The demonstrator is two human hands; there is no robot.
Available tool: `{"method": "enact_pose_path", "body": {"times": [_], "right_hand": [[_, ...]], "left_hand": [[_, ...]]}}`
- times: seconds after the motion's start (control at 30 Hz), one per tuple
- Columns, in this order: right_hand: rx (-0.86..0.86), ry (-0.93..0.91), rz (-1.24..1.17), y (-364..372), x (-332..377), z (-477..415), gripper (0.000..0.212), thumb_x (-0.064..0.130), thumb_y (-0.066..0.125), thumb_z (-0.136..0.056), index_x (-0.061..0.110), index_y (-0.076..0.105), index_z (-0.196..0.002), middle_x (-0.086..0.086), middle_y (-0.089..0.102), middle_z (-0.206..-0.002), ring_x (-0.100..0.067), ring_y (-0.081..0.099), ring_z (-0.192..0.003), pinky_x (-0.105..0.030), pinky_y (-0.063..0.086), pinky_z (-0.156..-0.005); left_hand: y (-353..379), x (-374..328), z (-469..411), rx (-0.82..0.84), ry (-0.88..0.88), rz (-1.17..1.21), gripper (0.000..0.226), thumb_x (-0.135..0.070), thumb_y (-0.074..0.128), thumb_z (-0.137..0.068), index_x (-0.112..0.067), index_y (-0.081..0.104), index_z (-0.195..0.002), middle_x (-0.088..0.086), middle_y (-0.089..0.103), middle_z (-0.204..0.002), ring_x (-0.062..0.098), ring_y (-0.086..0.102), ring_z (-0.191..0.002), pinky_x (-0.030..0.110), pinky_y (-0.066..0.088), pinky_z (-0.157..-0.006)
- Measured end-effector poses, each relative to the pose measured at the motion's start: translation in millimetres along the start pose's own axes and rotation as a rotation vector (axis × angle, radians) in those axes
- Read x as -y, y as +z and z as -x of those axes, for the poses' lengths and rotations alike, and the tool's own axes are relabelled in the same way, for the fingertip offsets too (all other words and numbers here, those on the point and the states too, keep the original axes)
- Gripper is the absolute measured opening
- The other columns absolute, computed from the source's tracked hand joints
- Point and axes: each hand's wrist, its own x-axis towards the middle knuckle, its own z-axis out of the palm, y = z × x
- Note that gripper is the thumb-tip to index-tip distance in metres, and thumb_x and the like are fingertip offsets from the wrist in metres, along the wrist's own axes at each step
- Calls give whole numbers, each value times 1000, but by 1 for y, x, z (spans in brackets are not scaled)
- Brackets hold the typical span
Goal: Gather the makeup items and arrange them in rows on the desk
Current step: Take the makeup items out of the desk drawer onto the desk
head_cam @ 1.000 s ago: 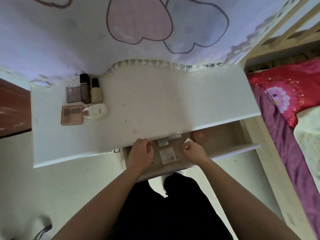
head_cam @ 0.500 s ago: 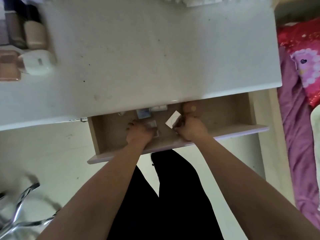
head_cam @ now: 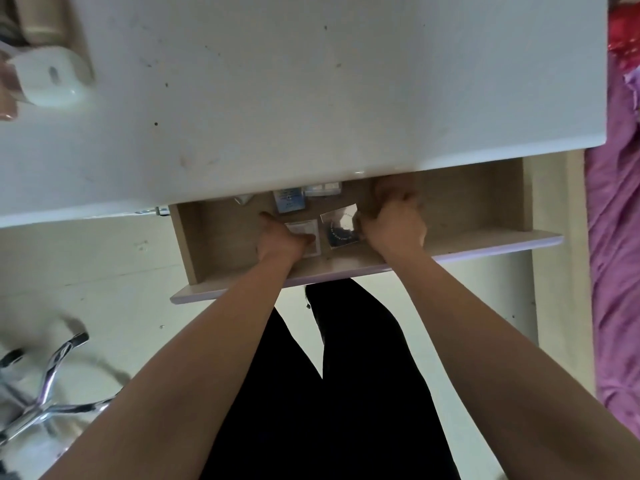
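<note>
An open wooden drawer hangs under the white desk. Inside it, my left hand grips a clear square compact, thumb across its lower edge. My right hand pinches the right edge of a clear packet that holds something dark blue. Behind them, at the drawer's back, lie a blue-and-white box and a small white box. At the desk's far left a white oval compact, a beige bottle and part of a palette are blurred and cut by the frame.
The drawer's lilac front edge juts toward my legs. A chrome chair base stands on the floor at lower left. A bed with a purple sheet runs along the right.
The view has dropped closer to the drawer. My left hand has settled on the square compact, and my right hand has turned the packet so its dark blue content shows.
</note>
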Motion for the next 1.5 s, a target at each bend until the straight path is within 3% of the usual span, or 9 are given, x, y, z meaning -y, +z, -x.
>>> {"method": "enact_pose_path", "body": {"times": [0.1, 0.27, 0.43, 0.57, 0.83, 0.93, 1.03, 1.2, 1.5], "right_hand": [[-163, 75, -23, -4, -1, -12, 74, 43, 69, -80, 3, 36, -133, -20, 39, -133, -40, 44, -121, -47, 43, -95], [-39, -28, 31, -4, -12, -24, 74, 31, 65, -86, 0, 28, -142, -27, 39, -134, -43, 43, -120, -44, 42, -94], [79, -19, -236, -10, 4, 1, 93, 49, 80, -70, 6, 30, -136, -20, 45, -127, -45, 54, -113, -43, 47, -91], [173, -131, -56, 11, 30, 15, 87, 45, 75, -74, 3, 29, -135, -20, 43, -128, -43, 55, -113, -40, 48, -86], [208, -79, 118, 37, 55, 14, 68, 39, 68, -83, 8, 34, -134, -18, 38, -132, -38, 45, -117, -38, 43, -84], [227, -190, 239, 34, 47, 16, 62, 48, 64, -85, 10, 48, -131, -16, 38, -130, -37, 43, -115, -39, 40, -80], [277, -162, 125, 27, 45, 21, 69, 50, 65, -87, 3, 42, -133, -16, 37, -130, -37, 43, -119, -39, 42, -94], [271, -40, -226, 12, 49, 37, 90, 53, 77, -73, 5, 31, -133, -20, 39, -132, -39, 51, -119, -36, 44, -89], [122, -131, -457, -44, 81, 113, 78, 44, 77, -70, 13, 33, -126, -9, 39, -120, -38, 56, -104, -37, 43, -86]], "left_hand": [[1, 2, -2, -3, -13, 36, 93, -35, 85, -69, -8, 25, -136, 11, 55, -129, 31, 56, -119, 42, 48, -99], [-2, 3, -1, 29, 12, 77, 65, -27, 78, -78, -9, 40, -126, 13, 58, -125, 31, 58, -116, 40, 50, -95], [-11, 5, 2, 26, 23, 75, 59, -24, 75, -81, -8, 43, -127, 13, 58, -126, 31, 58, -116, 34, 49, -91], [-20, 14, 0, -2, 9, 62, 54, -21, 71, -82, -8, 45, -127, 15, 60, -125, 32, 59, -114, 32, 47, -87], [-34, 31, -3, -77, 73, 38, 38, -17, 60, -89, -1, 51, -123, 20, 63, -121, 37, 60, -112, 35, 47, -86], [-35, 32, 1, -74, 116, 58, 34, -12, 57, -90, 2, 52, -121, 23, 62, -122, 39, 58, -113, 37, 48, -87], [-39, 30, 5, -80, 119, 53, 33, -12, 55, -92, 0, 50, -121, 23, 62, -122, 40, 59, -112, 40, 49, -88], [-56, 29, 26, -74, 119, 196, 28, -12, 53, -93, -8, 49, -120, 15, 63, -117, 35, 59, -108, 40, 51, -91], [-137, 24, 88, -249, 183, 402, 18, -22, 40, -97, -11, 49, -107, 5, 56, -96, 27, 54, -89, 35, 44, -77]]}}
